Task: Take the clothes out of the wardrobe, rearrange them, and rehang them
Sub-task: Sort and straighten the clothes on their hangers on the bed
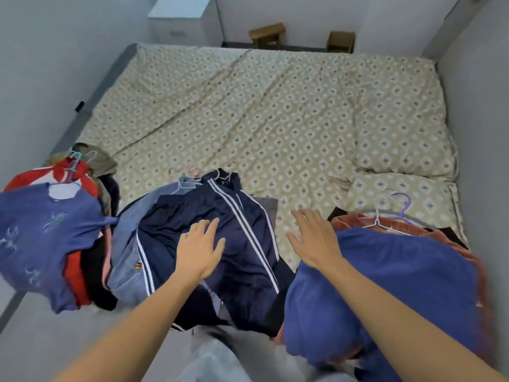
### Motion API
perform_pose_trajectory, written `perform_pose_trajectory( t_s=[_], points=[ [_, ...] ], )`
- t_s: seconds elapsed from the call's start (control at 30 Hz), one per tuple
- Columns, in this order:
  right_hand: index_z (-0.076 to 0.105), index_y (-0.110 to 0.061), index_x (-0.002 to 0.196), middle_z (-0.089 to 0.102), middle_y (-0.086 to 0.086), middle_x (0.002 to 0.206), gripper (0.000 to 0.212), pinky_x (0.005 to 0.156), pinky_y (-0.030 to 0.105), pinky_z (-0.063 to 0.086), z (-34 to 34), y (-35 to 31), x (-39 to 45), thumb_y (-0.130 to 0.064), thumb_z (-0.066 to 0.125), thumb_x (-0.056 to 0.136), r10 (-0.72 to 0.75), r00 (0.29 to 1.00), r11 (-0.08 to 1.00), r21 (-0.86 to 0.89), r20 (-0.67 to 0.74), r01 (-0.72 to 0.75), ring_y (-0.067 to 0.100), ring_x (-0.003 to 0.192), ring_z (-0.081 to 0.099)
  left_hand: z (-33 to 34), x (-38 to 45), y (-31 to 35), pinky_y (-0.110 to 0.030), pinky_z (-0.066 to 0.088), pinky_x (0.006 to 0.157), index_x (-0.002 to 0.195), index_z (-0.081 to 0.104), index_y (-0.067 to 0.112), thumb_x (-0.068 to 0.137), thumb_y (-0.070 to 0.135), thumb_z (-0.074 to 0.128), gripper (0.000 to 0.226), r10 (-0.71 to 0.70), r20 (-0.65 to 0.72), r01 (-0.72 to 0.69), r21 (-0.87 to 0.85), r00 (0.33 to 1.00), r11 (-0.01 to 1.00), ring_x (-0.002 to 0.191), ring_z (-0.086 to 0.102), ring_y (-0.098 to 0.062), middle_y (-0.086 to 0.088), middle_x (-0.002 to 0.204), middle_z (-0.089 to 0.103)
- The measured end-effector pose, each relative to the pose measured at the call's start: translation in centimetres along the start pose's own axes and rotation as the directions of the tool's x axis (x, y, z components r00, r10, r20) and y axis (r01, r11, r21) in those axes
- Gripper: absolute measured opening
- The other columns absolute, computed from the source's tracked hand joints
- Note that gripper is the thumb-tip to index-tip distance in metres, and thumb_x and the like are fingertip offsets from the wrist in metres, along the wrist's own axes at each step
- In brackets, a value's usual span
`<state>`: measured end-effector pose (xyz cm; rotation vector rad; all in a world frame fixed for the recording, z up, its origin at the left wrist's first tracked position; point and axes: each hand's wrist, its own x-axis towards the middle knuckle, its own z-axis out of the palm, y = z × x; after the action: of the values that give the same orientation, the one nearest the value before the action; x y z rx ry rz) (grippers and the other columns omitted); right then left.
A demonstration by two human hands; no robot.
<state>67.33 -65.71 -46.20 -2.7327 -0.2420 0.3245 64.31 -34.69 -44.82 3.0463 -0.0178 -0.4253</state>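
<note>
Clothes (209, 244) lie heaped on bed (275, 119), left hand (199, 248) resting atop.

The blue garment (385, 285) on the right blurred toward the frame's lower edge. Clothes beneath the navy jacket (214, 244) lay mostly hidden.

Three clothes piles crowd the bed's (275, 111) near edge: left pile (49, 230), middle pile (220, 244), right pile (385, 271); a bare strip runs between middle and right; pillows (405, 133) block the far right; the rest lies open.
</note>
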Motion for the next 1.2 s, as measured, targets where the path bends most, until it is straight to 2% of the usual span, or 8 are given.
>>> perform_pose_trajectory(
  t_s=[0.17,0.3,0.47,0.6,0.73,0.87,0.97,1.2],
  points=[
    [0.033,-0.019,0.16,0.038,0.002,0.161,0.065,0.112,0.045,0.041,7.9,-9.7,7.2,-0.047,0.05,0.104,0.033,0.993,0.999,0.039,0.115,-0.038,0.025,0.146,0.035,3.4,3.3,-14.5,-0.044,0.045,0.103,0.161,0.032,0.019,0.105,0.052,0.04,0.065,-0.064,0.081,0.068,-0.052,0.995,0.996,0.134,0.045,-0.025,0.0,0.146,0.048],
    [0.036,-0.018,0.157,0.04,0.002,0.16,0.064,0.114,0.045,0.041,14.6,-15.6,14.7,-0.043,0.057,0.102,0.02,0.986,0.999,0.045,0.167,-0.027,0.025,0.147,0.035,7.2,8.3,-23.9,-0.045,0.047,0.101,0.16,0.032,0.017,0.105,0.049,0.043,0.065,-0.095,0.111,0.106,-0.096,0.989,0.99,0.132,0.046,-0.027,-0.003,0.145,0.049],
    [0.027,-0.023,0.161,0.029,0.0,0.166,0.067,0.114,0.05,0.042,22.6,-17.7,23.8,-0.044,0.054,0.104,0.044,0.976,0.998,0.031,0.212,-0.052,0.024,0.153,0.025,13.0,15.2,-30.7,-0.049,0.043,0.105,0.161,0.028,0.016,0.106,0.047,0.044,0.066,-0.167,0.139,0.189,-0.172,0.976,0.967,0.14,0.04,-0.032,-0.01,0.155,0.04],
    [0.02,-0.024,0.165,0.024,0.004,0.17,0.073,0.117,0.054,0.038,25.8,-16.9,29.6,-0.042,0.055,0.104,0.071,0.976,0.997,-0.019,0.205,-0.068,0.029,0.156,0.02,16.7,17.6,-34.5,-0.051,0.049,0.097,0.158,0.029,0.009,0.106,0.039,0.047,0.062,-0.224,0.176,0.261,-0.228,0.959,0.938,0.135,0.043,-0.035,-0.016,0.149,0.041],
    [0.031,-0.014,0.157,0.044,0.013,0.151,0.068,0.107,0.054,0.045,27.3,-16.4,32.1,-0.039,0.061,0.102,0.103,0.979,0.99,-0.11,0.174,-0.084,0.037,0.137,0.041,18.7,18.9,-36.4,-0.049,0.05,0.087,0.14,0.045,0.006,0.106,0.03,0.051,0.042,-0.179,0.133,0.204,-0.208,0.975,0.956,0.12,0.05,-0.037,-0.017,0.129,0.052],
    [0.051,-0.011,0.122,0.057,0.011,0.12,0.029,0.085,0.05,0.05,27.3,-16.8,31.6,-0.03,0.061,0.102,0.104,0.987,0.994,-0.058,0.12,-0.097,0.037,0.111,0.054,18.0,19.9,-36.9,-0.047,0.045,0.071,0.108,0.05,0.012,0.108,0.023,0.047,0.012,-0.168,0.053,0.176,-0.317,0.984,0.932,0.096,0.053,-0.032,-0.009,0.104,0.054],
    [0.046,-0.015,0.098,0.054,0.006,0.099,0.021,0.071,0.046,0.045,25.2,-17.2,29.7,-0.032,0.056,0.105,0.104,0.992,0.995,-0.01,0.065,-0.104,0.033,0.092,0.055,15.9,19.7,-36.8,-0.045,0.041,0.062,0.089,0.043,0.014,0.108,0.023,0.047,0.021,-0.103,-0.027,0.088,-0.338,0.994,0.937,0.081,0.049,-0.027,-0.004,0.089,0.05],
    [0.04,-0.018,0.087,0.045,-0.007,0.069,0.032,0.056,0.04,0.031,12.3,-19.3,25.6,-0.041,0.052,0.107,0.085,0.994,0.996,-0.029,-0.063,-0.087,0.031,0.07,0.053,4.0,18.5,-35.0,-0.043,0.035,0.058,0.085,0.043,0.02,0.109,0.028,0.045,0.025,-0.013,-0.149,-0.05,-0.412,0.989,0.91,0.072,0.047,-0.024,0.004,0.079,0.049]
  ],
)
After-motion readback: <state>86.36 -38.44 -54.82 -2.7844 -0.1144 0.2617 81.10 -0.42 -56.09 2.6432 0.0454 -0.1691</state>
